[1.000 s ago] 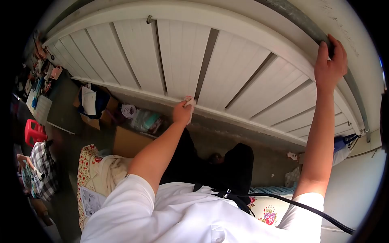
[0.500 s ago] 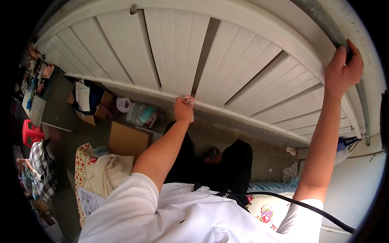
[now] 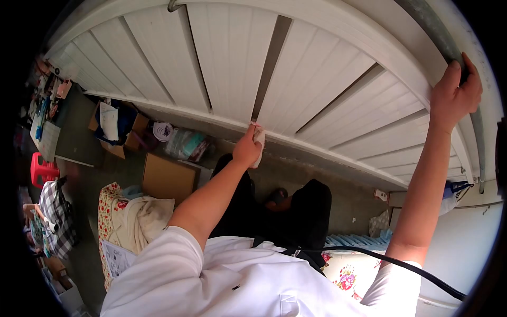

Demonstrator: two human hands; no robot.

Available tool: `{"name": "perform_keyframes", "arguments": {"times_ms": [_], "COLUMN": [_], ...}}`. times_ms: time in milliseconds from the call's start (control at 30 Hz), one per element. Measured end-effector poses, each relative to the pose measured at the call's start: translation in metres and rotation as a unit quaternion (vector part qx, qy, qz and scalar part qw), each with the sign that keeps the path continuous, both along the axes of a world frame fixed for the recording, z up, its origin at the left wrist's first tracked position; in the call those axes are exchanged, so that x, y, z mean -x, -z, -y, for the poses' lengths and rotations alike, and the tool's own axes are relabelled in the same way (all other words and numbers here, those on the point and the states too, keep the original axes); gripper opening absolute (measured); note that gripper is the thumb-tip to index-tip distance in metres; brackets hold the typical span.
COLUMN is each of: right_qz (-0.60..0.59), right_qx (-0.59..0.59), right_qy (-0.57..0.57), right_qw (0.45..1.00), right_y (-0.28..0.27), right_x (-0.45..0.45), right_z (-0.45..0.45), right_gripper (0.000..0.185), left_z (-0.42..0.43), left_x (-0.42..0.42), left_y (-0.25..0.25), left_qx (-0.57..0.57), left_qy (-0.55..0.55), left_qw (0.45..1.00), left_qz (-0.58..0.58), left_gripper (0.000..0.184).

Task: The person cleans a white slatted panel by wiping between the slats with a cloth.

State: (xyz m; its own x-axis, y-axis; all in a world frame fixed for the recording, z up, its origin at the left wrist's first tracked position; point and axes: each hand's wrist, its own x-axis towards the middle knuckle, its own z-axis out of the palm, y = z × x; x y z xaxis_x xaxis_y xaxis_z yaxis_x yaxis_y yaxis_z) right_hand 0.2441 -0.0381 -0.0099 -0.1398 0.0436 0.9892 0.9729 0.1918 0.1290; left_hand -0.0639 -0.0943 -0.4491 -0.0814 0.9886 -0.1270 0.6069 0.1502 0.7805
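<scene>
My left hand (image 3: 247, 150) is closed round a pinkish-white cloth (image 3: 259, 141), part of which hangs below the fingers. It is at the lower edge of a white slatted panel (image 3: 227, 58), by the foot of a dark gap between slats. Higher up at the right, my right hand (image 3: 457, 94) is wrapped round a grey metal pipe (image 3: 430, 26) that runs along the wall beside the panel. The thumb and fingers lie on either side of the pipe.
Below the panel stand an open carton (image 3: 138, 127), a clear plastic bag (image 3: 185, 145) and a brown cardboard box (image 3: 168, 177). A red stool (image 3: 43, 170) is at the far left. Flowered bedding (image 3: 346, 274) and a black cable (image 3: 412, 274) lie close to me.
My left hand has shifted slightly right and down with the cloth, and more of the cloth shows. My right hand stays on the pipe; the view has moved a little.
</scene>
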Motion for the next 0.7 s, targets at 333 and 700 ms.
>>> {"name": "perform_keyframes", "arguments": {"times_ms": [333,700], "right_qz": [0.011,-0.001], "right_qx": [-0.008,-0.011], "right_qy": [0.011,0.007], "right_qw": [1.000,1.000], "right_y": [0.001,0.002], "right_x": [0.002,0.006], "right_z": [0.001,0.001], "right_gripper": [0.032,0.032], "left_z": [-0.023,-0.015], "left_x": [0.015,0.021], "left_y": [0.006,-0.016], "left_qx": [0.069,0.075], "left_qy": [0.099,0.123], "left_qw": [0.988,0.972], "left_qz": [-0.100,-0.188], "left_gripper": [0.079,0.069]}}
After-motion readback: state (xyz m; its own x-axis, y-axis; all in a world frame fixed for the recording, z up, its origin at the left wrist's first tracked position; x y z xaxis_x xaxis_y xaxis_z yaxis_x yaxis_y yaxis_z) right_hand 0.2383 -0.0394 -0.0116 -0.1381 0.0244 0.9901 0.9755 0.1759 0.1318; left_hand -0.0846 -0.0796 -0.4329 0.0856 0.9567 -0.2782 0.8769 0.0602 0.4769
